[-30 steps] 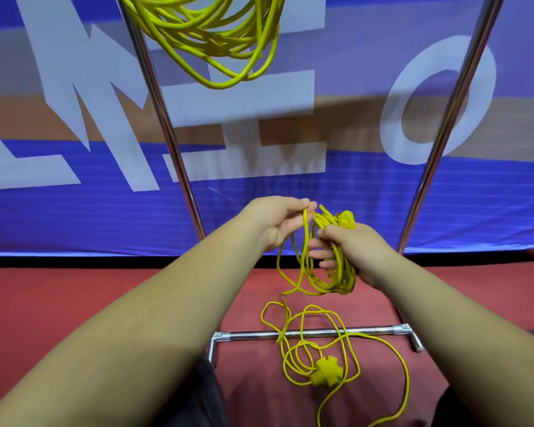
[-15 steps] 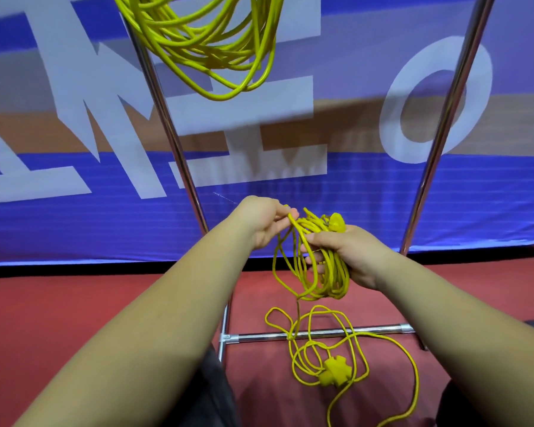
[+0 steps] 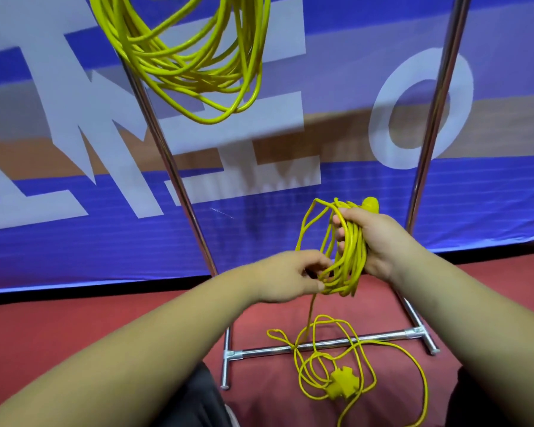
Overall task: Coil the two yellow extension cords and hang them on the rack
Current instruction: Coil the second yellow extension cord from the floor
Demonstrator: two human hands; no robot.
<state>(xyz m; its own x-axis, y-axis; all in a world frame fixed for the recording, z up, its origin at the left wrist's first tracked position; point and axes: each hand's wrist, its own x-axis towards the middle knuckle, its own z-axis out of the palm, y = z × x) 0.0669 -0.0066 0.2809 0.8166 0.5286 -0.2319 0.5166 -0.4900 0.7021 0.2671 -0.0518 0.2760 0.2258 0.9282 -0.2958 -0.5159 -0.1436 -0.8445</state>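
— Changed in the last second?
— Left hand (image 3: 290, 275) dropped lower, now pinching slack (image 3: 341, 388) under coil (image 3: 350, 257); right hand (image 3: 379, 241) clutching coil. Probably drawing up another loop.
— Left to do?
— Slack on floor (image 3: 74, 328) at rack (image 3: 173, 167) base; hung cord (image 3: 198, 66) overhead.

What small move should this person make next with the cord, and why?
Probably the left hand should lift the strand it pinches up to the coil in the right hand, adding another loop: much cord and its socket lie loose on the floor, so coiling isn't finished.
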